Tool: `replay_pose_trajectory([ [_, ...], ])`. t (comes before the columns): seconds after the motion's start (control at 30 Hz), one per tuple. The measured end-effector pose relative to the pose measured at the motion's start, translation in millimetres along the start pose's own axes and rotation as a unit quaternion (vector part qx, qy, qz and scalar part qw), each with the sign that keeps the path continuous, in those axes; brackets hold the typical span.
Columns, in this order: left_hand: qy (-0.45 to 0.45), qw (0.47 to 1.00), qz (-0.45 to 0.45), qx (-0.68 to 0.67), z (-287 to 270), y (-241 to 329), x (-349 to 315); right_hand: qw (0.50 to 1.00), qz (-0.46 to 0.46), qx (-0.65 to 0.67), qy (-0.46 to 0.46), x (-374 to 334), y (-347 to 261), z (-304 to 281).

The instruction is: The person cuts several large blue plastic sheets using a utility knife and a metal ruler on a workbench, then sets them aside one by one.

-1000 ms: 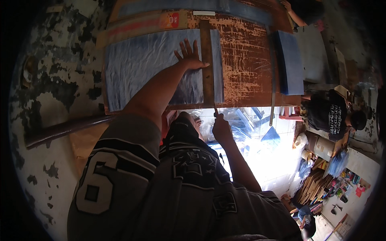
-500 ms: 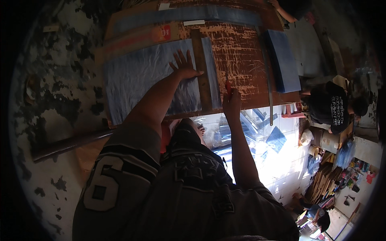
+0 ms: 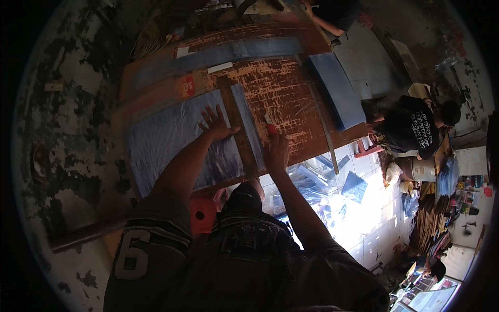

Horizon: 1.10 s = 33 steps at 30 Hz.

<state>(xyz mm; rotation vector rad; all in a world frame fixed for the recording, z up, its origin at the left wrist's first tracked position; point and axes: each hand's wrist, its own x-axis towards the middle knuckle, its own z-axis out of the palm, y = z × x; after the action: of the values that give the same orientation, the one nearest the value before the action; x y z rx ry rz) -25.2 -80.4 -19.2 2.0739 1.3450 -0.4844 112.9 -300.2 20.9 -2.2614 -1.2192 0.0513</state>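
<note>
My left hand (image 3: 214, 127) lies flat with fingers spread on a bluish, glossy plastic sheet (image 3: 166, 143), its thumb reaching onto a long brown straightedge (image 3: 237, 117). The straightedge runs across the sheet near its right side, leaving a narrow bluish strip showing beyond. Just right of that strip, my right hand (image 3: 277, 152) is closed around a red-handled cutter (image 3: 271, 128). A pale, blade-like tip points away from me over the scored tabletop.
The brown worktable (image 3: 291, 112) has a worn, scratched surface. A thick blue stack (image 3: 337, 91) lies at its right, beside a long thin strip (image 3: 323, 122). A red stool (image 3: 202, 214) stands below the front edge. Plastic scraps (image 3: 317, 179) litter the floor; co-workers are at right and far side.
The view has tilted, so the table appears lower and further left. My right hand with the cutter is farther from the table's front edge. My left hand stays spread by the straightedge.
</note>
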Motion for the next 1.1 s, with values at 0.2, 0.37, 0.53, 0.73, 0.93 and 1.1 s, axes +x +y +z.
replay_pose_trajectory([
  [0.2, 0.006, 0.999, 0.02, -0.024, -2, 6, -4, 0.987, 0.062, 0.085, -0.125, -22, 3, 17],
  [0.37, 0.008, 0.999, 0.016, -0.029, -5, 10, -6, 0.964, 0.05, 0.154, -0.209, 1, 29, 46],
  [0.53, 0.003, 0.999, 0.011, -0.035, 4, -2, 0, 0.938, -0.022, 0.239, -0.249, 18, 49, 35],
  [0.73, 0.012, 0.998, -0.008, -0.063, -1, -5, -5, 0.81, 0.149, 0.403, -0.399, 41, 53, -53],
  [0.93, 0.036, 0.999, 0.017, -0.037, 3, -7, 4, 0.818, 0.158, 0.388, -0.395, 54, 77, -108],
  [1.1, 0.042, 0.997, -0.065, 0.01, 7, 26, 2, 0.921, 0.039, 0.296, -0.249, 67, 127, -157],
])
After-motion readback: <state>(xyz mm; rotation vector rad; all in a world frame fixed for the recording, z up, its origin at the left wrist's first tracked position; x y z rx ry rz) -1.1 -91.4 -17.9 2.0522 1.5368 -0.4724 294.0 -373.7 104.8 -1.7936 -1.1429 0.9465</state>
